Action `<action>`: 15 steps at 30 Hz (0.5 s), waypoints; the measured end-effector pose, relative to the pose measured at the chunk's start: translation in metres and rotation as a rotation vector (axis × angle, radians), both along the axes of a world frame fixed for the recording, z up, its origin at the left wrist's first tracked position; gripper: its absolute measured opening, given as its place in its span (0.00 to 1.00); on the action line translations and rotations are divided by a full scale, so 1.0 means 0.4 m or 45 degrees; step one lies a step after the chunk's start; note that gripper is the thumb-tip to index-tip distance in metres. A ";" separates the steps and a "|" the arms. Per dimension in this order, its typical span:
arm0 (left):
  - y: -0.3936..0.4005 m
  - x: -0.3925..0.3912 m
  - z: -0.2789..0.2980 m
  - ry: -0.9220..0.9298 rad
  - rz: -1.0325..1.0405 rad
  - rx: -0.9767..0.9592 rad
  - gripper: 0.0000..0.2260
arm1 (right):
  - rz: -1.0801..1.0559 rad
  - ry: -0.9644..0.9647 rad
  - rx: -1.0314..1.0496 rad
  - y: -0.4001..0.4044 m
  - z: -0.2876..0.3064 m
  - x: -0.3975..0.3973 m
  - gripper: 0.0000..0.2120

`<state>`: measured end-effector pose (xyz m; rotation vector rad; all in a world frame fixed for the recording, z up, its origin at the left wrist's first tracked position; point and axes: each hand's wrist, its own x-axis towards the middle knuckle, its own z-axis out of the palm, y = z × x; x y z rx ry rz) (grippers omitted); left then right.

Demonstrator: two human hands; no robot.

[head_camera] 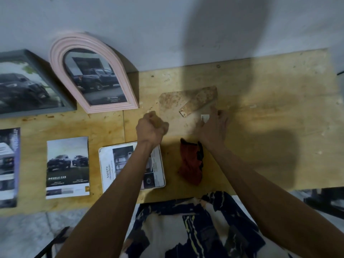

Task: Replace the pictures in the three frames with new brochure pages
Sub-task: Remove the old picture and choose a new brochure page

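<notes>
A frame lies face down on the wooden table, showing its mottled brown backing board (173,100) with the easel stand (199,100) folded across it. My left hand (151,127) is a closed fist at the board's near left corner, and nothing shows in it. With fingers spread, my right hand (214,125) rests at the near right side, next to a small white tab (204,117). A pink arched frame (93,71) and a grey frame (28,84) lean on the wall, both holding car pictures. Brochure pages lie near: a "Double Cab" page (68,167) and a "Safety" page (130,164) partly under my left forearm.
A crumpled red cloth (191,161) lies between my forearms. Another brochure page (7,168) is cut off at the left edge. The white wall (167,25) runs along the back of the table (270,108). My patterned shirt fills the bottom of the view.
</notes>
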<state>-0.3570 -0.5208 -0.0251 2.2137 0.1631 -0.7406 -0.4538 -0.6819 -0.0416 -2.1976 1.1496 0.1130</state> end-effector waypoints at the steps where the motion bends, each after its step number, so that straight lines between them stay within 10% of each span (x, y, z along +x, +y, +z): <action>1: 0.027 -0.011 0.009 -0.047 -0.010 0.019 0.27 | 0.055 -0.029 -0.012 0.026 0.009 0.004 0.24; 7: 0.249 -0.074 0.023 -0.238 0.043 0.247 0.20 | 0.379 -0.240 0.039 0.250 0.027 -0.010 0.22; 15: 0.504 -0.078 -0.011 -0.275 -0.140 0.512 0.23 | 0.498 0.071 0.142 0.460 0.021 -0.082 0.29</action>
